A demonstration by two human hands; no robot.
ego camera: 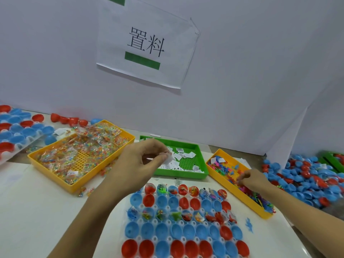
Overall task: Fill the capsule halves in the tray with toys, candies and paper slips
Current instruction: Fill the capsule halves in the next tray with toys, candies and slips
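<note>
- While a yellow plastic bin of candy packets point(55, 155) is seen at far left, a white paper slip point(168, 158) is pinched by the left hand point(138, 161) over the green slip bin point(202, 172).
- The clear tray of red and blue capsule halves point(183, 216) lies below, near the table's front edge.
- Small toys are grasped by the right hand point(252, 180) in the yellow toy bin point(240, 196).

left hand point(136, 162): pinches paper slip point(168, 158) over green tray point(202, 161) | right hand point(254, 178): fingers in toys point(242, 175), yellow tray point(230, 189)

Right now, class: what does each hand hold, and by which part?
The left hand pinches a paper slip by its edge. The right hand reaches into the toys; its hold cannot be told.
</note>
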